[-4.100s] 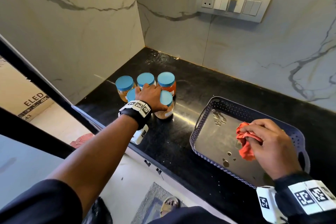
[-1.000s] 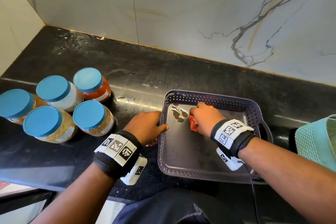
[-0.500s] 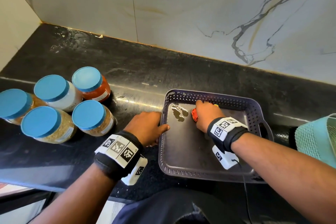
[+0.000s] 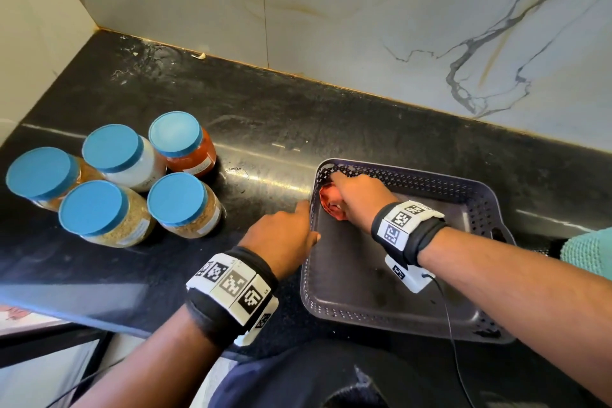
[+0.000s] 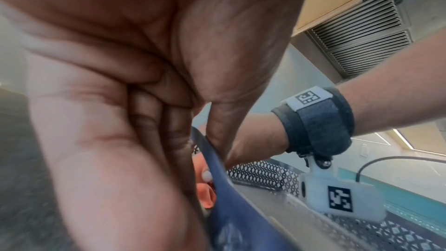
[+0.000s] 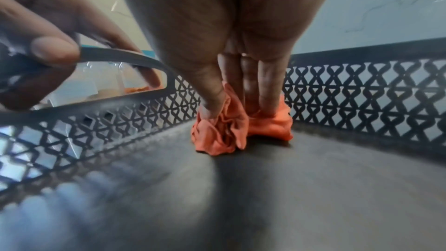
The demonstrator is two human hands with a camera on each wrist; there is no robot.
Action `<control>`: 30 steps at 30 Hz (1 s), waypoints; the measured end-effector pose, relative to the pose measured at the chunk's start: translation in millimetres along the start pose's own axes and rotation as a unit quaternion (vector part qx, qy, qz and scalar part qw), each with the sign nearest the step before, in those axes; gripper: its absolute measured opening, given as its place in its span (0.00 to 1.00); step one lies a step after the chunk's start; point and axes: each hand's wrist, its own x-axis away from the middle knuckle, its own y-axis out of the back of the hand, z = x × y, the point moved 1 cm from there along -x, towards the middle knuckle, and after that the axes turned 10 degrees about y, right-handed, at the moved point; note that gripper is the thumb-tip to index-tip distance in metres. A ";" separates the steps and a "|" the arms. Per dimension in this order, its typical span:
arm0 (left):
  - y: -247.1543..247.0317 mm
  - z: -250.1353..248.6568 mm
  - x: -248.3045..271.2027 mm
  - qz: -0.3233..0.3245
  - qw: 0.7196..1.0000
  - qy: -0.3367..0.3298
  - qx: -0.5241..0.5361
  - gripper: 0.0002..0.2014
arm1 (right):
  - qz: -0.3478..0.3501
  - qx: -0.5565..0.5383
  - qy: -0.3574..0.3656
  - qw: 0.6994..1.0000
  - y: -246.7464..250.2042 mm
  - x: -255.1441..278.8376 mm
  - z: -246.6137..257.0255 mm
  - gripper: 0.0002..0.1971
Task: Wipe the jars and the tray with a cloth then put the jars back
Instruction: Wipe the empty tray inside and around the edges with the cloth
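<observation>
A dark purple perforated tray (image 4: 414, 180) lies on the black counter. My right hand (image 4: 344, 189) pinches a bunched orange cloth (image 4: 331, 205) and presses it into the tray's far-left corner. In the right wrist view the fingers (image 6: 265, 91) and thumb dig into the cloth (image 6: 222, 136) beside the lattice wall (image 6: 362, 87). My left hand (image 4: 311, 220) grips the tray's left handle (image 6: 135, 58), thumb on top and fingers through the opening. Several blue-lidded jars stand together at the left, among them a red-filled jar (image 4: 180, 134) and a white-filled jar (image 4: 112, 147).
A marble wall runs along the back of the counter (image 4: 298, 109). A teal mesh basket (image 4: 589, 252) shows at the right edge. A small wet smear (image 4: 236, 172) lies between jars and tray. The counter's front edge is just below my left wrist.
My right hand has slid the cloth left into the tray's far-left corner, over the wet blot seen there before. My left hand stays at the tray's left side; earlier it was on the jars.
</observation>
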 end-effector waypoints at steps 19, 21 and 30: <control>-21.3 -14.4 24.7 0.021 0.994 0.068 0.084 0.13 | 0.137 0.064 0.140 0.978 -8.0 17.5 23.7 0.08; -28.3 -15.5 24.1 0.000 0.996 0.072 0.046 0.11 | 0.170 0.050 0.166 0.970 -10.4 37.6 29.7 0.06; -30.5 -19.7 22.9 -0.018 0.998 0.059 -0.004 0.16 | 0.199 0.184 0.294 0.917 -25.5 69.5 48.5 0.17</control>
